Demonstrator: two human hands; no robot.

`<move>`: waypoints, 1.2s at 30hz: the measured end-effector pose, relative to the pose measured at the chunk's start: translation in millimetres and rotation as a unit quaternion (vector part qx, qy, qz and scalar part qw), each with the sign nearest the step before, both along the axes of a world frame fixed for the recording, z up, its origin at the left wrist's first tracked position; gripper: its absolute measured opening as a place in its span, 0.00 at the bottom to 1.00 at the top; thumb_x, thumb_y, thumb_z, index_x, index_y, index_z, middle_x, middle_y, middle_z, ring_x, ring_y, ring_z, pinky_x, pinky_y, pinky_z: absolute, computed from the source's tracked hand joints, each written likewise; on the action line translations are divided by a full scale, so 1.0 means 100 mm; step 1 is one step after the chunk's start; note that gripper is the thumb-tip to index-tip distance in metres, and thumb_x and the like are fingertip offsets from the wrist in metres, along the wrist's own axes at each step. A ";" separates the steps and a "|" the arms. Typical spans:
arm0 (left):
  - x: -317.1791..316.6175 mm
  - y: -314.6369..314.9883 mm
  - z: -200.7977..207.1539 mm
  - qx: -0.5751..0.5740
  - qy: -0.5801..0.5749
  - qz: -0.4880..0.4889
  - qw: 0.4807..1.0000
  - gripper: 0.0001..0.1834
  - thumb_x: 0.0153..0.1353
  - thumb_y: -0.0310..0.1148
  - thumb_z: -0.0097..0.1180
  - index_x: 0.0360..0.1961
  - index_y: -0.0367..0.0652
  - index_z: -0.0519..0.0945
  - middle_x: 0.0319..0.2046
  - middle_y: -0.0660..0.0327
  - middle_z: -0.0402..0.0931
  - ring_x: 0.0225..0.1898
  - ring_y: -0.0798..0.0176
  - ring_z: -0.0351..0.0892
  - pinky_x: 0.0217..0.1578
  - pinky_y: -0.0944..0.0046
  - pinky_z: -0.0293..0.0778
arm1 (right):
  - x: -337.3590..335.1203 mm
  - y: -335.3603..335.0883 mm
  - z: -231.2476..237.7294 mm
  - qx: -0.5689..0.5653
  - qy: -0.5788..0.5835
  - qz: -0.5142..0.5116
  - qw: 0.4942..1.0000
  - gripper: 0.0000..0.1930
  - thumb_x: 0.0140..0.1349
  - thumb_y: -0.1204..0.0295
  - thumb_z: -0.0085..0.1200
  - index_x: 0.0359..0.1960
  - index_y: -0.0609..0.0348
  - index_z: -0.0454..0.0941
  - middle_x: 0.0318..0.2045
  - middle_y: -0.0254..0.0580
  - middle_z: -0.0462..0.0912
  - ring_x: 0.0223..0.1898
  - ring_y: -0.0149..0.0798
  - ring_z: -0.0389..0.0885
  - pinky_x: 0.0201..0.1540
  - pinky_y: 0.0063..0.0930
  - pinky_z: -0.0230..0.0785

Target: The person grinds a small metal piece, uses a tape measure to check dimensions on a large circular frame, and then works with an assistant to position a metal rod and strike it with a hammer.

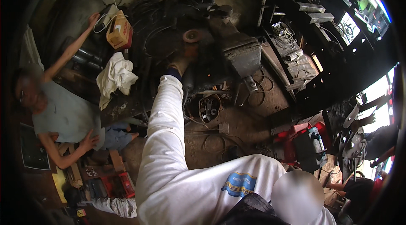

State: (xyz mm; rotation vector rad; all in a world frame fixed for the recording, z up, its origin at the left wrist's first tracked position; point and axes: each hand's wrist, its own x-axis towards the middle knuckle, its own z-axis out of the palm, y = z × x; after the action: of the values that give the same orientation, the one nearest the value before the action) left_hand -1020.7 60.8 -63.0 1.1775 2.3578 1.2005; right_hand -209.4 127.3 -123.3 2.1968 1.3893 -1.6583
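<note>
Standing at the right edge of the dark bench [206, 65], a boxy metal block [245, 58] is seen; just beyond the left hand [182, 63], whose grip cannot be told, a reddish disc [192, 35] is placed; the right hand is unseen.

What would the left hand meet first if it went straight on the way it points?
Probably the round, reddish disc just past the left hand. Depth is unclear from this view, and the dark area between could hide something nearer.
</note>
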 end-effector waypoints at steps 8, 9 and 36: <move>0.17 0.15 0.29 -0.123 -0.026 0.058 0.990 0.34 0.54 0.55 0.67 0.55 0.40 0.83 0.56 0.48 0.81 0.59 0.47 0.79 0.58 0.53 0.73 | 0.23 0.17 -0.36 0.047 0.022 0.117 0.992 0.14 0.63 0.60 0.57 0.47 0.49 0.84 0.46 0.53 0.86 0.46 0.52 0.85 0.48 0.41 0.78; 0.15 0.07 0.31 -0.125 -0.011 0.066 0.990 0.34 0.54 0.55 0.67 0.54 0.40 0.84 0.56 0.48 0.82 0.58 0.47 0.79 0.58 0.53 0.73 | 0.00 0.20 -0.17 0.027 0.001 0.101 0.995 0.15 0.63 0.60 0.57 0.48 0.48 0.83 0.47 0.54 0.86 0.47 0.53 0.85 0.48 0.41 0.78; 0.16 0.28 0.37 -0.212 0.130 0.037 0.968 0.31 0.60 0.56 0.60 0.58 0.45 0.81 0.58 0.50 0.80 0.62 0.48 0.77 0.60 0.54 0.71 | 0.56 0.19 -0.95 0.224 0.065 0.244 0.941 0.13 0.69 0.63 0.58 0.35 0.62 0.83 0.22 0.41 0.81 0.20 0.37 0.81 0.24 0.35 0.75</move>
State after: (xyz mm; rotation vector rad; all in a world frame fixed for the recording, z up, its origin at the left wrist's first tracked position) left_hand -1004.8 88.5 -26.1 1.1576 2.6871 0.5350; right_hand -153.1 146.0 -218.5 1.7047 2.3068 -1.4220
